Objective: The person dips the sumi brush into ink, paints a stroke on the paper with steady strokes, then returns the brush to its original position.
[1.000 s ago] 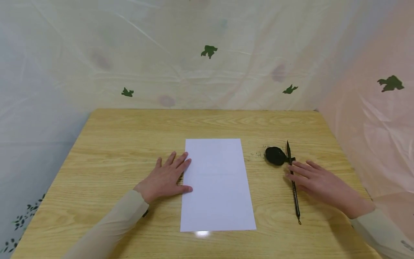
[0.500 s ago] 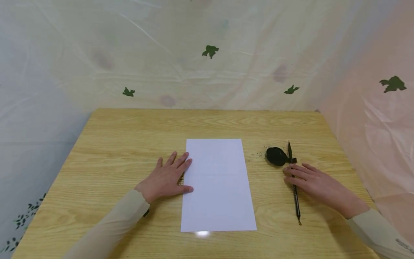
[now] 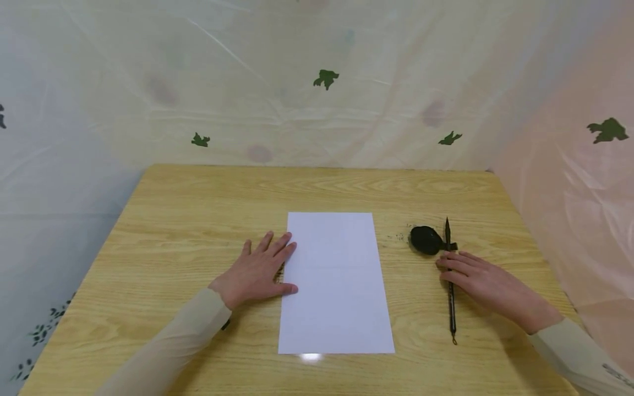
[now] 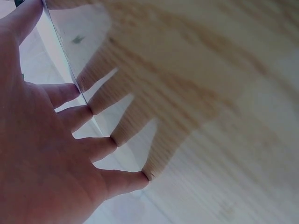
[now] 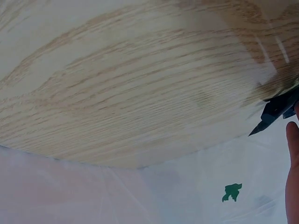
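Note:
My left hand [image 3: 251, 276] lies spread on the table with its fingertips and thumb over the left edge of a white paper sheet [image 3: 339, 297]. In the left wrist view its fingers [image 4: 126, 181] are straight and spread apart. To the right of the paper, my right hand [image 3: 490, 285] holds the middle of a dark writing brush [image 3: 452, 308], fingers laid over the shaft; the thumb is hidden. The brush points away from me, its upper part across the short stub of a round black dish [image 3: 425, 240]. The right wrist view catches the brush's pointed tip [image 5: 260, 127].
The wood-grain table [image 3: 208, 203] is bounded by a pale curtain [image 3: 257, 82] with green bird shapes behind it and a pinkish one [image 3: 589, 220] at the right. Small dark specks [image 3: 396, 237] mark the tabletop left of the dish.
My right hand has edged left and closed over the brush. The brush's looped tail end has swung slightly left. My left hand and the paper have stayed put.

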`<state>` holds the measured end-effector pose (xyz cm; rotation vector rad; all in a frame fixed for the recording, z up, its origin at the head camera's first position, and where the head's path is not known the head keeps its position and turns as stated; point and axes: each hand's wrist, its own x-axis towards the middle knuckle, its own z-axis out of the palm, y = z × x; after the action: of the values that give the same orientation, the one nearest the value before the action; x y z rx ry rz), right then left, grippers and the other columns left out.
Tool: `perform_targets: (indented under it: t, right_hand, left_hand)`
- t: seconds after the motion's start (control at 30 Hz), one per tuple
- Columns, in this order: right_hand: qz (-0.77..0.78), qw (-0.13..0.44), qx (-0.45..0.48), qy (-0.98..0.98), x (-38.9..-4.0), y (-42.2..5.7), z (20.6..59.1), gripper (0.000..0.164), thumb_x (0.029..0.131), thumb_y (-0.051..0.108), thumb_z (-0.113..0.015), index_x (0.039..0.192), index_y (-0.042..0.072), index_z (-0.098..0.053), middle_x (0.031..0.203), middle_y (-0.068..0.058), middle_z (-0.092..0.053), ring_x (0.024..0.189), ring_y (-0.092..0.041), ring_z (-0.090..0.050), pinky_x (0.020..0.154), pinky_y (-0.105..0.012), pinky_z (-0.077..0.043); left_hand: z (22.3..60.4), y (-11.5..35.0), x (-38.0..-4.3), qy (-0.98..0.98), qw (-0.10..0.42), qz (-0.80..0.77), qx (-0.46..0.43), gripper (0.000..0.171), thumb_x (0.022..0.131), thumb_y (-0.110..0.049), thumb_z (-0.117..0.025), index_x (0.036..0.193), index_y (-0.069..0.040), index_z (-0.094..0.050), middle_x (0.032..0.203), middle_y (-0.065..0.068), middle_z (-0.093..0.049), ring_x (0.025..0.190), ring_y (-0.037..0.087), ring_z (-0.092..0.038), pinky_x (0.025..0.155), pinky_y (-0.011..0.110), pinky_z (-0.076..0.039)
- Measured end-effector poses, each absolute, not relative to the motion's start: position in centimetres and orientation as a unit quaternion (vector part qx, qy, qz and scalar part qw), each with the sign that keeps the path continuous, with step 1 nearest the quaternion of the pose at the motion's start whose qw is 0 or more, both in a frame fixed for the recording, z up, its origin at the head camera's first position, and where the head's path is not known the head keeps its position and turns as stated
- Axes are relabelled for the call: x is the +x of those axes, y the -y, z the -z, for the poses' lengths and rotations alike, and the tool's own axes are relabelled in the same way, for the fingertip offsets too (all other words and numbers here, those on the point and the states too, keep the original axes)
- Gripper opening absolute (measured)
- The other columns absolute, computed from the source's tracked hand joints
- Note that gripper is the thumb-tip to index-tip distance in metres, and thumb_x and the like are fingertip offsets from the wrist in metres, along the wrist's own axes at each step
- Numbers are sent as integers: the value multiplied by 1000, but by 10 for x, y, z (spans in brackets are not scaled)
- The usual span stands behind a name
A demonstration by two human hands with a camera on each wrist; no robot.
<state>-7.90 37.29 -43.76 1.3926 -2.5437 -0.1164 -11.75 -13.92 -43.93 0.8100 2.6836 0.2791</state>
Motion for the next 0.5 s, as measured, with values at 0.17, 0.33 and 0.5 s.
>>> perform_targets:
  t: [0.17,0.33,0.5]
  right_hand:
    - [40,127,481,867,-80,-375,441,69,112,16,1,122,5,-66,138,-18,-62,125,-38,-57,126,-34,-12]
    - [38,137,493,858,-81,-378,444,68,112,15,3,125,9,-63,137,-18,-62,124,-38,-57,126,-31,-4]
    - [31,150,502,851,-81,-380,446,62,113,14,0,126,10,-61,134,-18,-62,126,-35,-54,125,-30,-4]
  left_hand:
    - [440,139,-118,-940,162,-97,283,98,93,-70,-60,166,-13,-26,174,5,-11,157,43,-7,114,77,-14]
    - [439,139,-117,-941,158,-95,285,97,94,-69,-60,165,-13,-27,174,6,-12,157,43,-8,114,77,-15]
    - [438,140,-117,-940,159,-98,284,97,94,-69,-61,165,-13,-27,174,6,-12,157,43,-8,114,77,-14]
